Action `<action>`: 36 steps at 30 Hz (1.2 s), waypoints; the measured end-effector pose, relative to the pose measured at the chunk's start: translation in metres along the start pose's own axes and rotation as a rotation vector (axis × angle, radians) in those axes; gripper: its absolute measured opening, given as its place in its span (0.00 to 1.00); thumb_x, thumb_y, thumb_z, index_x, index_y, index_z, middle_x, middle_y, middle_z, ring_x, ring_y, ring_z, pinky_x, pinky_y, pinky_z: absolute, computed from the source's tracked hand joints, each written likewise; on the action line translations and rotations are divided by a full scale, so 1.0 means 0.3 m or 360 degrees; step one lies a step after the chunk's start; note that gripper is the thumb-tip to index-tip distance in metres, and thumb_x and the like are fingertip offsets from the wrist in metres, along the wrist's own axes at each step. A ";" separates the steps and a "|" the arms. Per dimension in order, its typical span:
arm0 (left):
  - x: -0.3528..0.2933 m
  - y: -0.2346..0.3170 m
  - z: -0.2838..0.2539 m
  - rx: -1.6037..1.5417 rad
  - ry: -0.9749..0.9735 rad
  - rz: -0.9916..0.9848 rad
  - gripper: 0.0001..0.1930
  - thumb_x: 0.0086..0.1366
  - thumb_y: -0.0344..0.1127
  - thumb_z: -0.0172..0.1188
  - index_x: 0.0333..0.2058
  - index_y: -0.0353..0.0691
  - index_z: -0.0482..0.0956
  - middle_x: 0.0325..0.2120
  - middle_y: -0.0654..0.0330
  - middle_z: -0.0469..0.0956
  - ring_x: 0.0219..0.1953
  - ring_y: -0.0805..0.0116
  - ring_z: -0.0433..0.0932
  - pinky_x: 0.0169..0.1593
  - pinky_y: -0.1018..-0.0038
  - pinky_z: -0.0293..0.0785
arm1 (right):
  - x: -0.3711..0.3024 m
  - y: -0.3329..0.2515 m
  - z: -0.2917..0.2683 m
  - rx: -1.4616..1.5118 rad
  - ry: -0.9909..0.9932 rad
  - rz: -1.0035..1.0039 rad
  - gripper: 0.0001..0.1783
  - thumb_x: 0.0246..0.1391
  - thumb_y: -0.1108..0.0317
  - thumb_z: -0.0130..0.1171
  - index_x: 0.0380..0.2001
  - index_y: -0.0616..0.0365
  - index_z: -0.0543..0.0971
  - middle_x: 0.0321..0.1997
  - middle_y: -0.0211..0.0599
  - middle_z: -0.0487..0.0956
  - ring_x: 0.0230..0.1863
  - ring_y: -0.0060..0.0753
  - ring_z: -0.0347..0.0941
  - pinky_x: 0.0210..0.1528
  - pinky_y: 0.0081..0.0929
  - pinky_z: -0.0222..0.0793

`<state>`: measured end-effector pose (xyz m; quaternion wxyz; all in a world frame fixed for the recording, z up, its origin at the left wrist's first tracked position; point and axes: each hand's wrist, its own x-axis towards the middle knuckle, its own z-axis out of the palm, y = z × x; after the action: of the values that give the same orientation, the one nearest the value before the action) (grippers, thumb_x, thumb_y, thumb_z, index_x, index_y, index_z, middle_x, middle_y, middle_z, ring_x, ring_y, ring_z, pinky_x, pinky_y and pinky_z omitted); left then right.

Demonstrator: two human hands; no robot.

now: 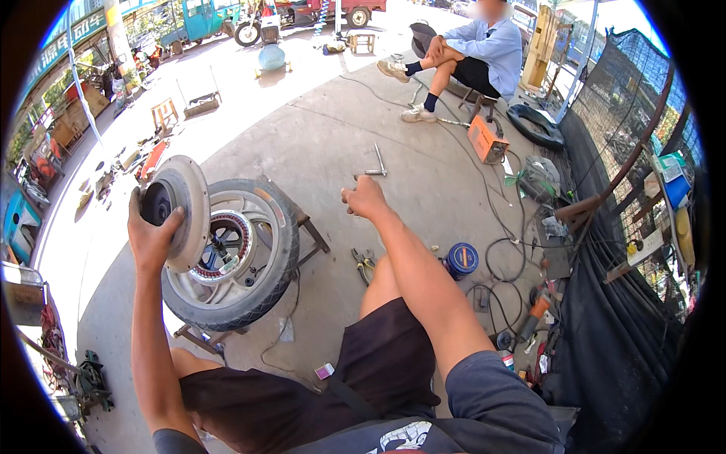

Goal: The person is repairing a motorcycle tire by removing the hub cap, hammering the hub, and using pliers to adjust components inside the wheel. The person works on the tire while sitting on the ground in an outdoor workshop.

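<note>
My left hand (pixel 155 231) grips a round grey metal hub cover (pixel 193 198) by its raised centre, holding it tilted above the left side of a wheel. The wheel (pixel 286 261), with a black tyre and pale spokes, lies flat on a low stand (pixel 314 236). Reddish windings (pixel 248 257) ring its open hub, which the cover partly hides. My right hand (pixel 365 198) is stretched forward over the floor, fingers curled; whether anything is inside them is hidden. Just beyond it shows an L-shaped metal wrench (pixel 377 160), apparently on the floor. Pliers (pixel 364 265) lie by my right knee.
A person (pixel 484 53) sits on a stool at the far right, beside an orange box-shaped machine (pixel 488 140). Cables (pixel 495 198) trail across the floor. A blue-lidded can (pixel 462 259) and an angle grinder (pixel 535 314) are at right, near black netting (pixel 597 318).
</note>
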<state>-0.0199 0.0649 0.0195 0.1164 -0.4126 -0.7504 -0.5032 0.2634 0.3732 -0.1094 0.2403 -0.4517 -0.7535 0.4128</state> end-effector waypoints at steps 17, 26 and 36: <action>0.012 0.007 0.012 0.0707 -0.0079 0.0404 0.56 0.36 0.51 0.77 0.61 0.25 0.61 0.56 0.41 0.68 0.62 0.48 0.63 0.66 0.59 0.60 | -0.003 0.009 -0.011 0.0070 0.0025 0.0063 0.34 0.55 0.67 0.60 0.60 0.80 0.65 0.30 0.47 0.85 0.22 0.33 0.82 0.26 0.28 0.77; -0.043 -0.006 0.025 0.0976 -0.0204 0.0692 0.60 0.36 0.53 0.76 0.65 0.29 0.57 0.59 0.43 0.65 0.64 0.45 0.60 0.69 0.54 0.51 | -0.020 -0.020 -0.007 0.0118 -0.0010 0.0068 0.35 0.57 0.69 0.58 0.64 0.78 0.62 0.33 0.48 0.84 0.23 0.31 0.81 0.23 0.26 0.75; -0.019 -0.033 0.068 0.0676 -0.0225 0.0455 0.58 0.35 0.49 0.77 0.63 0.26 0.59 0.56 0.41 0.68 0.62 0.46 0.63 0.67 0.57 0.57 | -0.016 -0.025 -0.012 0.0115 -0.0005 0.0063 0.35 0.56 0.70 0.59 0.62 0.79 0.62 0.33 0.48 0.84 0.22 0.31 0.81 0.21 0.25 0.74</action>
<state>-0.0185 0.0780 0.0001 0.2177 -0.5148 -0.7794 -0.2829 0.2648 0.3684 -0.1011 0.2472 -0.4568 -0.7294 0.4452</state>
